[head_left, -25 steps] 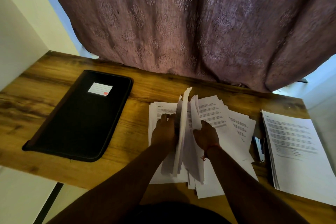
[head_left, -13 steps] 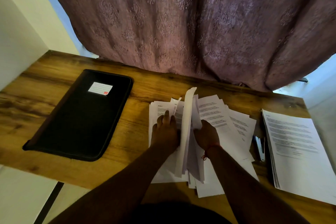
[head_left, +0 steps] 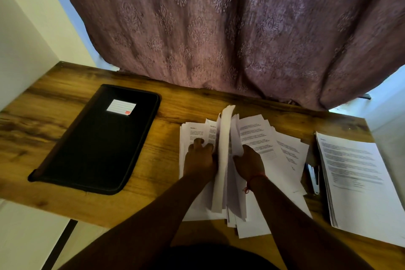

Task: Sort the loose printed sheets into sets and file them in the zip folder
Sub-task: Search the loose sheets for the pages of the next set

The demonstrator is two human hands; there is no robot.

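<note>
Zip folder lies closed, well apart from loose sheets.

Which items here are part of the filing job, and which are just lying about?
Job: loose sheets, neat stack, zip folder, left hand, right hand.
Lying about: stapler, curtain, table.

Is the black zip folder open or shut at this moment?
Shut. The zip folder lies flat on the table, cover and label up, no papers inside showing.
</note>
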